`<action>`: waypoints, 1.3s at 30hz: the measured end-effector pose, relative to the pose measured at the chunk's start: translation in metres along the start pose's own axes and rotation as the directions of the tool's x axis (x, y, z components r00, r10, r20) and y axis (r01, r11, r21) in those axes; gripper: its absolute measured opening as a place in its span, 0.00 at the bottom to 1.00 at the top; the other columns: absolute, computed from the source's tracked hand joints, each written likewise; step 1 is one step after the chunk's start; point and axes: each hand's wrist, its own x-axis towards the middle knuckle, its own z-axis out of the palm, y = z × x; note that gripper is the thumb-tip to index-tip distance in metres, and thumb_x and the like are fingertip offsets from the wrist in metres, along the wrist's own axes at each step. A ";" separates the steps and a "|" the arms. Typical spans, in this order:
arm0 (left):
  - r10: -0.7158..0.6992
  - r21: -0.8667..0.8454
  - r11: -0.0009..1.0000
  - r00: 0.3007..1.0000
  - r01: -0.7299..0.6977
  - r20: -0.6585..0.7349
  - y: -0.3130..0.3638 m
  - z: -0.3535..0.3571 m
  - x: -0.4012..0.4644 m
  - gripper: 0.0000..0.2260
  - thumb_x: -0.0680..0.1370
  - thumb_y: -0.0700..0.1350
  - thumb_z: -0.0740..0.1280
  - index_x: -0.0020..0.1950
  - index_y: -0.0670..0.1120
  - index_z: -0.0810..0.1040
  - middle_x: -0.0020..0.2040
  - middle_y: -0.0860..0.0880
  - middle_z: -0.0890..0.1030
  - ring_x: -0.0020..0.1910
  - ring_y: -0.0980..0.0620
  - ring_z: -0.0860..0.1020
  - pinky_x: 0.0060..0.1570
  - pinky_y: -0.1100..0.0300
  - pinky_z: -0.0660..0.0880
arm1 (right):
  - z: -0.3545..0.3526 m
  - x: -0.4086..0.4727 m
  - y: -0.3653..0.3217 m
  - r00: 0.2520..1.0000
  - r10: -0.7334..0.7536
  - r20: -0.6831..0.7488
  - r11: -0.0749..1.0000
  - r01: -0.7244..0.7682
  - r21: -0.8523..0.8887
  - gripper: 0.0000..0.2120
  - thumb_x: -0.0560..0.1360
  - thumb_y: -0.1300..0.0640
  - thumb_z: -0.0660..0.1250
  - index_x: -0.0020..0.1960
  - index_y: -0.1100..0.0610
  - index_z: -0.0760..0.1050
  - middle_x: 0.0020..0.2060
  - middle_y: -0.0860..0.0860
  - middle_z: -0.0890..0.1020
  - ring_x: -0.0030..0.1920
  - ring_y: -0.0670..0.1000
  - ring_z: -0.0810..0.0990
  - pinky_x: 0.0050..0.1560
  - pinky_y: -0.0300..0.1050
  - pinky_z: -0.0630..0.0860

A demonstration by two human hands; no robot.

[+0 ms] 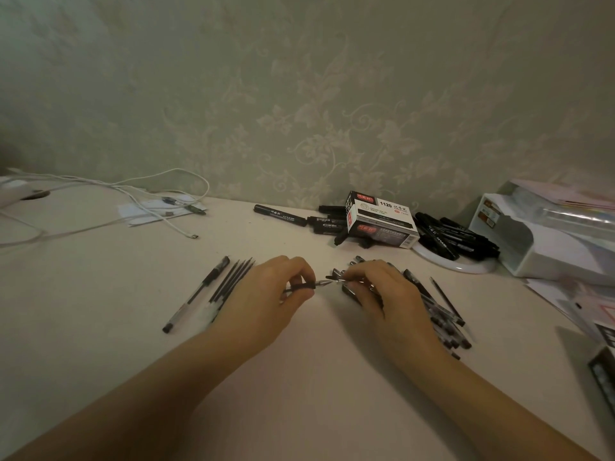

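Jutting from the left grip (266, 294), the pen (307, 286) faces the right grip (382, 291)'s cap (336, 278).

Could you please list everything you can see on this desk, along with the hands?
Held pen: one, black grip and metal tip, centre.
Pen part: one, dark, at that tip.
Capped pen: one, clear and black, left.
Refills: several, black, beside the capped pen.
Pen pile: many, dark, under and right of the right hand.
Marker box: one, white and black, at the back.
Markers: many, black, on both sides of the marker box.
Cables: a few, white, far left.
Organiser: one, white, far right.
Left hand: pinches the held pen.
Right hand: pinches the pen part.
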 end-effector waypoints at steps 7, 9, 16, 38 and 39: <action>-0.005 -0.048 0.999 1.000 0.005 -0.005 0.005 0.001 0.000 0.06 0.75 0.46 0.71 0.46 0.52 0.75 0.37 0.59 0.75 0.42 0.66 0.73 0.40 0.78 0.66 | 0.002 -0.001 -0.002 0.989 -0.149 0.015 0.989 0.149 0.022 0.08 0.78 0.65 0.67 0.55 0.58 0.81 0.49 0.48 0.81 0.50 0.41 0.77 0.51 0.32 0.73; 0.038 -0.031 0.999 0.999 -0.038 -0.017 0.006 -0.001 0.000 0.06 0.74 0.45 0.73 0.44 0.51 0.76 0.36 0.59 0.74 0.42 0.66 0.73 0.40 0.78 0.66 | 0.001 -0.001 -0.002 0.984 -0.173 0.026 0.983 0.172 0.059 0.08 0.77 0.65 0.68 0.55 0.58 0.81 0.49 0.47 0.81 0.50 0.41 0.78 0.51 0.32 0.74; 0.104 -0.010 0.994 0.994 -0.104 -0.011 0.009 -0.004 0.001 0.04 0.73 0.45 0.73 0.43 0.48 0.79 0.39 0.56 0.75 0.38 0.62 0.72 0.40 0.76 0.66 | 0.001 -0.001 -0.002 0.996 -0.084 -0.001 0.981 0.083 0.177 0.08 0.74 0.63 0.73 0.51 0.55 0.84 0.44 0.45 0.84 0.46 0.45 0.82 0.47 0.41 0.78; -0.284 0.221 0.902 0.897 0.369 -0.340 -0.025 -0.039 0.009 0.04 0.77 0.51 0.65 0.47 0.52 0.75 0.43 0.51 0.77 0.41 0.48 0.76 0.44 0.52 0.75 | -0.011 0.001 0.001 0.999 0.030 0.012 0.934 -0.023 -0.357 0.04 0.75 0.52 0.71 0.46 0.51 0.77 0.43 0.44 0.74 0.45 0.47 0.70 0.46 0.41 0.64; -0.351 0.257 0.857 0.870 0.448 -0.347 -0.035 -0.046 0.010 0.05 0.78 0.51 0.64 0.47 0.51 0.75 0.44 0.50 0.78 0.42 0.47 0.76 0.45 0.50 0.75 | -0.010 0.000 0.000 0.996 0.064 0.061 0.916 -0.035 -0.401 0.06 0.76 0.49 0.70 0.46 0.50 0.76 0.43 0.44 0.74 0.45 0.46 0.68 0.45 0.41 0.62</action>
